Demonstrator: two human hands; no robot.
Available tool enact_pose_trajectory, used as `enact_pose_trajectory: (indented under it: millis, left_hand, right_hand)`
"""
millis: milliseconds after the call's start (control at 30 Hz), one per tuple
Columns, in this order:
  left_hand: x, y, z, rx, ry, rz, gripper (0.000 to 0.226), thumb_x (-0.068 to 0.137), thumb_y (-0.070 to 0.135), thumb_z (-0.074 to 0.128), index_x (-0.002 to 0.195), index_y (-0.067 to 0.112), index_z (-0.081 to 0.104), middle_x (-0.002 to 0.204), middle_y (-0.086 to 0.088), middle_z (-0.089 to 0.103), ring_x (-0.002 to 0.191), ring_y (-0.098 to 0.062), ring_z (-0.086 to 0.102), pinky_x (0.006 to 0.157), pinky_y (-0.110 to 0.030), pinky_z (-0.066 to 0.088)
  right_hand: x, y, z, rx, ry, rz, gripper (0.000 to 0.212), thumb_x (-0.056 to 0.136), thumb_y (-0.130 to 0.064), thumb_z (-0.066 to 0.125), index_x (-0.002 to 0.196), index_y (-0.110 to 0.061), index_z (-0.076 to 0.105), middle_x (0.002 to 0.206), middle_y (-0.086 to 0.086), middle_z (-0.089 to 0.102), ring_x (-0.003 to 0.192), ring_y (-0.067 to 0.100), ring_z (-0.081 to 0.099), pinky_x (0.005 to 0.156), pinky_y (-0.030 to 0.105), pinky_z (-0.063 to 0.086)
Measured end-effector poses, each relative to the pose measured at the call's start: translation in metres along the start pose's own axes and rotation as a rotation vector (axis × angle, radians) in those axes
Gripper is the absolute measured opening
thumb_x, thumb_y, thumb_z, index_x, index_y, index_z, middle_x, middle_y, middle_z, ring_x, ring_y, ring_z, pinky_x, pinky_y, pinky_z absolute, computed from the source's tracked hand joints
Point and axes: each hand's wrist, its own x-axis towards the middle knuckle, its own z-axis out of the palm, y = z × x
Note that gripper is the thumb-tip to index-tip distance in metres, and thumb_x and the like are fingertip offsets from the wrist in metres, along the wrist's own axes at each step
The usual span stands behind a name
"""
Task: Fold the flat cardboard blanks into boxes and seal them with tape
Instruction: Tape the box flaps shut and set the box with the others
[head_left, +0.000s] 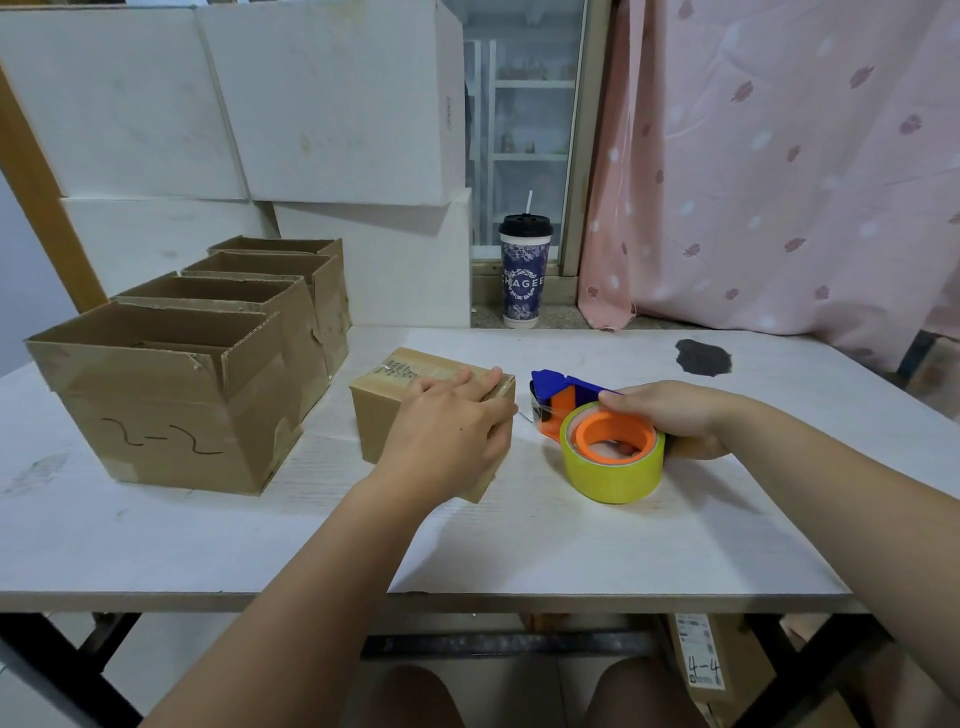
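Box (379, 415) sits mid-bench (571, 545), flaps down. Left hand (447, 431) lies flat on its top, fingers straight, pressing. Right hand (675, 415): grip clamped round the tape dispenser (561, 400), just right of the box. Suggest: hold flaps flush, run tape along the seam in one steady pull

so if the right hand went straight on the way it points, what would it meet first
Probably the small box, at the right edge where the left hand rests on it. The tape dispenser that the right hand grips would touch first; depth is unclear.
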Motion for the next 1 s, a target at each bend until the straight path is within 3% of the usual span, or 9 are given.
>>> enact_pose_trajectory:
  millis: [133, 233, 300, 367, 467, 567, 767, 867, 1000]
  left_hand:
    - [0.0, -0.004, -0.001, -0.075, -0.001, -0.001, 0.035, 0.098, 0.038, 0.035, 0.127, 0.042, 0.053, 0.147, 0.016, 0.038, 0.138, -0.014, 0.032, 0.101, -0.032, 0.017]
    - [-0.002, -0.01, -0.003, -0.21, 0.022, -0.041, 0.047, 0.1, 0.034, 0.033, 0.144, 0.048, 0.022, 0.136, 0.017, 0.05, 0.134, -0.008, 0.033, 0.102, -0.034, 0.014]
    - [-0.004, -0.012, -0.002, -0.236, 0.031, -0.069, 0.049, 0.101, 0.031, 0.032, 0.145, 0.047, 0.017, 0.134, 0.025, 0.048, 0.134, -0.002, 0.023, 0.095, -0.031, 0.01]
    - [-0.004, -0.015, -0.002, -0.254, 0.025, -0.076, 0.046, 0.1, 0.027, 0.033, 0.142, 0.047, 0.028, 0.126, 0.024, 0.048, 0.129, -0.003, 0.017, 0.088, -0.027, 0.007]
    - [-0.002, -0.024, -0.005, -0.361, -0.07, -0.086, 0.044, 0.099, 0.024, 0.037, 0.133, 0.051, 0.042, 0.127, 0.009, 0.045, 0.125, -0.015, 0.026, 0.103, -0.029, 0.02]
    - [0.001, -0.03, -0.013, -0.327, -0.102, 0.042, 0.052, 0.093, 0.006, 0.048, 0.133, 0.039, 0.05, 0.138, 0.004, 0.048, 0.128, -0.02, 0.036, 0.106, -0.037, 0.033]
    - [-0.004, -0.037, -0.006, -0.136, 0.104, 0.028, 0.067, 0.077, 0.003, 0.063, 0.124, 0.048, 0.055, 0.13, 0.005, 0.047, 0.114, -0.02, 0.039, 0.086, -0.032, 0.018]
    - [-0.006, -0.039, -0.004, -0.24, 0.135, -0.005, 0.063, 0.075, 0.0, 0.061, 0.119, 0.046, 0.061, 0.122, 0.01, 0.054, 0.111, -0.015, 0.044, 0.093, -0.034, 0.02]
    - [-0.006, -0.036, -0.006, -0.77, 0.147, -0.219, 0.044, 0.087, -0.005, 0.048, 0.094, 0.03, 0.075, 0.111, 0.011, 0.066, 0.11, -0.011, 0.056, 0.096, -0.021, 0.038]
  right_hand:
    - [-0.002, 0.001, 0.003, -0.048, 0.055, -0.014, 0.036, 0.097, -0.041, 0.049, 0.113, -0.013, 0.065, 0.117, 0.014, 0.067, 0.091, 0.025, 0.059, 0.083, 0.038, 0.042]
    - [-0.001, 0.003, 0.003, -0.025, 0.095, -0.031, 0.037, 0.097, -0.042, 0.049, 0.113, -0.012, 0.065, 0.114, 0.015, 0.068, 0.089, 0.026, 0.058, 0.08, 0.038, 0.039]
    - [-0.001, 0.005, 0.003, 0.003, 0.12, -0.046, 0.037, 0.097, -0.041, 0.05, 0.11, -0.011, 0.066, 0.11, 0.019, 0.066, 0.089, 0.026, 0.054, 0.079, 0.038, 0.036]
    - [-0.002, 0.009, 0.002, 0.071, 0.132, -0.058, 0.033, 0.096, -0.04, 0.052, 0.107, -0.012, 0.067, 0.111, 0.02, 0.067, 0.089, 0.027, 0.055, 0.081, 0.039, 0.037]
    - [-0.005, 0.011, 0.003, 0.181, 0.093, -0.095, 0.032, 0.094, -0.04, 0.054, 0.105, -0.014, 0.069, 0.11, 0.017, 0.069, 0.09, 0.028, 0.059, 0.084, 0.04, 0.039]
    - [-0.008, 0.003, 0.006, 0.302, 0.037, -0.159, 0.042, 0.082, -0.044, 0.059, 0.107, -0.011, 0.07, 0.103, 0.011, 0.071, 0.083, 0.023, 0.063, 0.083, 0.037, 0.044]
    - [-0.027, -0.041, 0.01, 0.346, 0.058, -0.328, 0.049, 0.071, -0.053, 0.061, 0.101, -0.016, 0.071, 0.083, 0.003, 0.067, 0.063, 0.015, 0.057, 0.055, 0.025, 0.05]
    - [-0.036, -0.067, 0.018, 0.233, 0.178, -0.484, 0.053, 0.07, -0.06, 0.058, 0.097, -0.016, 0.07, 0.076, 0.003, 0.061, 0.063, 0.015, 0.052, 0.054, 0.025, 0.044]
    - [-0.038, -0.094, 0.035, -0.136, 0.349, -0.775, 0.014, 0.09, -0.046, 0.056, 0.1, -0.041, 0.065, 0.082, -0.017, 0.066, 0.071, 0.0, 0.06, 0.067, 0.018, 0.048]
